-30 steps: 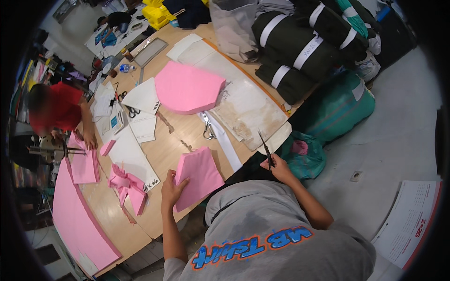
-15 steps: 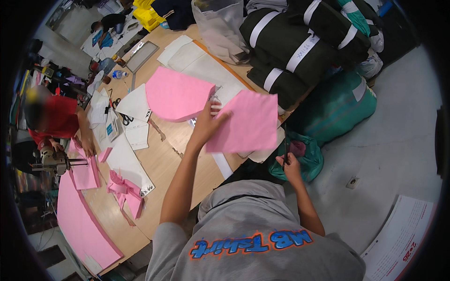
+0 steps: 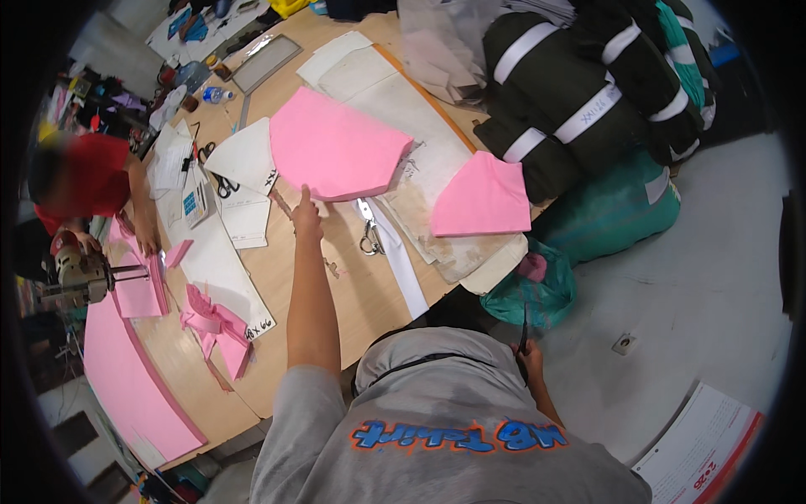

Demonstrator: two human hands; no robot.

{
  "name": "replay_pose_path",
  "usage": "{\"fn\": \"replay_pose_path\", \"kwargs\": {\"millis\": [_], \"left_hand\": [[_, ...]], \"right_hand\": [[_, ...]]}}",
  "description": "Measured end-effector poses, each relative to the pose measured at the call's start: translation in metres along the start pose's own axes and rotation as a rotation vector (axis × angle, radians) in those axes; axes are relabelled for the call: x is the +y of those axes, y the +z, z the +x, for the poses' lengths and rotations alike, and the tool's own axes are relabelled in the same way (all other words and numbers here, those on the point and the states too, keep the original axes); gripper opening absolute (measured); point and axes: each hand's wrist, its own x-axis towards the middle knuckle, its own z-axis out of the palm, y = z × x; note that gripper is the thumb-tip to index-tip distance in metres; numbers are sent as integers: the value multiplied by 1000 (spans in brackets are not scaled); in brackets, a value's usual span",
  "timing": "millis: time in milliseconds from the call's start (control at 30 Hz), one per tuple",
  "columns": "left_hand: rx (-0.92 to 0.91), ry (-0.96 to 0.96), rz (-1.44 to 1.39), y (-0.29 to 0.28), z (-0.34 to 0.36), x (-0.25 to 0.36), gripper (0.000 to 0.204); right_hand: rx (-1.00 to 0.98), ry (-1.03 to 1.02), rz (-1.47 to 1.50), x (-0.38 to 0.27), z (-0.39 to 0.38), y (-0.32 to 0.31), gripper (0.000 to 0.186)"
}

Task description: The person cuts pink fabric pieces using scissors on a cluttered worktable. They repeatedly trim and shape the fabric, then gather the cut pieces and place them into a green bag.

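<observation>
My left hand (image 3: 306,217) reaches over the table by the lower edge of a large pink fabric stack (image 3: 336,143), index finger stretched out, holding nothing; whether it touches the stack I cannot tell. My right hand (image 3: 531,359), low at my side, grips black scissors (image 3: 524,328). A smaller pink stack (image 3: 478,202) lies on worn paper patterns at the table's right edge. Silver scissors (image 3: 365,218) rest between the stacks on a white strip. Bunched pink scraps (image 3: 218,323) and a long pink stack (image 3: 126,386) are to the left.
A co-worker in red (image 3: 88,176) works by a cutting machine (image 3: 80,277) on the left. Paper patterns and black scissors cover part of the wooden table (image 3: 294,294). Dark strapped bundles (image 3: 567,101) are piled at back right; green sacks (image 3: 604,206) sit beside the table.
The smaller pink stack has moved from my left hand onto the patterns at the right. My left hand has released it and moved left. My right hand with the scissors has lowered.
</observation>
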Motion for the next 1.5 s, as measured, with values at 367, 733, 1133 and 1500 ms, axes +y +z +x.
{"fn": "replay_pose_path", "kwargs": {"millis": [367, 733, 1133, 1500], "left_hand": [[-60, 305, -158, 70, -38, 52, 74], [-303, 455, -124, -32, -149, 160, 75], [218, 203, 71, -293, -225, -76, 72], [213, 250, -74, -275, -260, -146, 55]], "right_hand": [[34, 76, -87, 20, -20, 12, 49], [84, 23, -169, 38, 3, 35, 45], [25, -321, -273, -62, -16, 45, 50], [-379, -864, -35, -336, -56, 197, 45]]}}
